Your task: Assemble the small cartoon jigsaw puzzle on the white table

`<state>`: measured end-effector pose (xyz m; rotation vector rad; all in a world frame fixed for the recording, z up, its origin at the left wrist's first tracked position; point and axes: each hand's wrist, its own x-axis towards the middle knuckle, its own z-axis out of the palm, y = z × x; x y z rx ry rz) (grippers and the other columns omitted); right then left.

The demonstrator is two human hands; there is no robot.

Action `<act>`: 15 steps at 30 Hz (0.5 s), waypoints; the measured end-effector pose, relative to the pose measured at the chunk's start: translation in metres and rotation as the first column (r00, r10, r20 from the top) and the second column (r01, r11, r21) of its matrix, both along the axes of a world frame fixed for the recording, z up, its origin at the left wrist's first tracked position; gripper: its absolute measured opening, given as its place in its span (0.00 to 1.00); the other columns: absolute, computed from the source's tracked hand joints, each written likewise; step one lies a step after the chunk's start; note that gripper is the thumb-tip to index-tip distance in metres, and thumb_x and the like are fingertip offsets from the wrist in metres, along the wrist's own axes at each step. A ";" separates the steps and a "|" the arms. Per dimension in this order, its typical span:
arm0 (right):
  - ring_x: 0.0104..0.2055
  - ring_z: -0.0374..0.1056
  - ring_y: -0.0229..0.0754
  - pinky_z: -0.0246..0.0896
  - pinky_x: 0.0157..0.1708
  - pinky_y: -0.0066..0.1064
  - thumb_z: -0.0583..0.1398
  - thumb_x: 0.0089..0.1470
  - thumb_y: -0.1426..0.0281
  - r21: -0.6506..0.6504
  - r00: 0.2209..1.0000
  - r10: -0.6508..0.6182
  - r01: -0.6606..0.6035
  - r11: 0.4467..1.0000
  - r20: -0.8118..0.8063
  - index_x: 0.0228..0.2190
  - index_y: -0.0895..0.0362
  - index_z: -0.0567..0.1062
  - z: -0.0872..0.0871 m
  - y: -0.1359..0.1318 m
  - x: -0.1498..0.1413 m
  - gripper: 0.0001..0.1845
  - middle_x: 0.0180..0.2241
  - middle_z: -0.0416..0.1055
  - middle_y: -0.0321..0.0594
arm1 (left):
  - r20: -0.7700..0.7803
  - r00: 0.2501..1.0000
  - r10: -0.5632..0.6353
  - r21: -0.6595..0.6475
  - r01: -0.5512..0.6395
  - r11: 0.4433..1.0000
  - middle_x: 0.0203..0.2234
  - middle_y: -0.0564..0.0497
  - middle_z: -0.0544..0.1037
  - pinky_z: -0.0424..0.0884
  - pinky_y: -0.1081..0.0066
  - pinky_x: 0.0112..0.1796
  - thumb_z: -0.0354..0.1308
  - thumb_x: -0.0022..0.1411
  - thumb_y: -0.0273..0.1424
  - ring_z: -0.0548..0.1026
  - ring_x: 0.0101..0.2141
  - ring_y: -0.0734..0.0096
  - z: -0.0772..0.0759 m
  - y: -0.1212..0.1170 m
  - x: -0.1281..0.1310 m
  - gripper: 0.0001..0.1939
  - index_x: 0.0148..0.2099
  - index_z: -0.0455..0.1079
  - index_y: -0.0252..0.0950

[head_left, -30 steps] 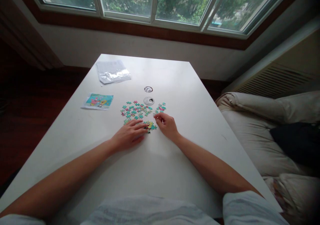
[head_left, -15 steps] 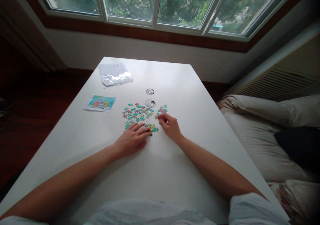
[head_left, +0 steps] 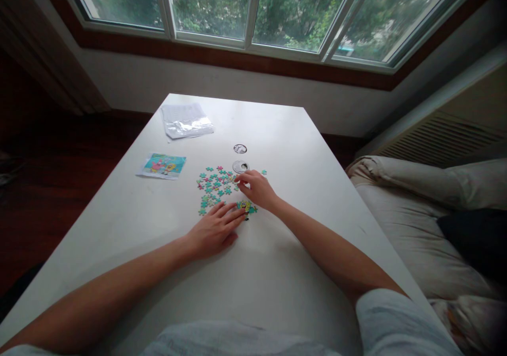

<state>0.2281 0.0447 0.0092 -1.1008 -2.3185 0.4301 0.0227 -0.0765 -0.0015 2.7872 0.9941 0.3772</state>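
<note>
Loose jigsaw pieces (head_left: 216, 183), mostly turquoise with some pink and yellow, lie spread on the white table (head_left: 301, 277). Nearest me is a small joined patch of the jigsaw (head_left: 246, 206) with a yellow cartoon figure. My left hand (head_left: 216, 228) lies palm down with its fingers stretched out, the fingertips touching the patch's left edge. Over the right side of the loose pieces is my right hand (head_left: 255, 188), fingers bent, thumb and index finger slightly apart. It covers some pieces, and I see none between its fingers.
A printed picture (head_left: 163, 166) of cartoon figures lies left of the pieces. Behind it is a clear plastic bag (head_left: 188, 121) with paper. Two round fittings (head_left: 240, 149) are set in the tabletop beyond the pieces. On the right stands a beige sofa (head_left: 388, 203).
My right hand has moved left, from the small right-hand group of pieces to the main spread. My left hand stays by the joined patch. The whole view has shifted slightly.
</note>
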 end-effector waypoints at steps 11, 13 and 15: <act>0.44 0.65 0.47 0.59 0.46 0.37 0.62 0.61 0.71 0.097 0.986 0.023 -0.040 0.995 0.168 0.39 0.51 0.81 -0.016 0.015 -0.020 0.07 0.37 0.72 0.43 | 0.025 0.984 -0.175 -0.008 0.175 0.985 0.66 0.46 0.66 0.56 0.53 0.66 0.52 0.71 0.32 0.64 0.64 0.57 0.007 -0.004 -0.001 0.21 0.64 0.65 0.39; 0.44 0.65 0.47 0.59 0.46 0.37 0.63 0.61 0.69 0.093 0.988 0.021 -0.036 0.995 0.155 0.39 0.51 0.80 -0.016 0.012 -0.017 0.06 0.37 0.72 0.42 | 0.032 0.982 -0.185 -0.004 0.185 0.983 0.66 0.46 0.66 0.57 0.54 0.65 0.52 0.71 0.32 0.64 0.64 0.57 0.006 -0.004 -0.001 0.21 0.64 0.65 0.39; 0.44 0.64 0.47 0.59 0.46 0.38 0.64 0.60 0.67 0.094 0.989 0.018 -0.032 0.995 0.146 0.40 0.51 0.80 -0.016 0.009 -0.015 0.06 0.39 0.71 0.42 | 0.028 0.983 -0.182 -0.004 0.183 0.983 0.66 0.46 0.66 0.57 0.54 0.65 0.52 0.71 0.32 0.63 0.64 0.57 0.006 -0.005 0.000 0.21 0.64 0.65 0.39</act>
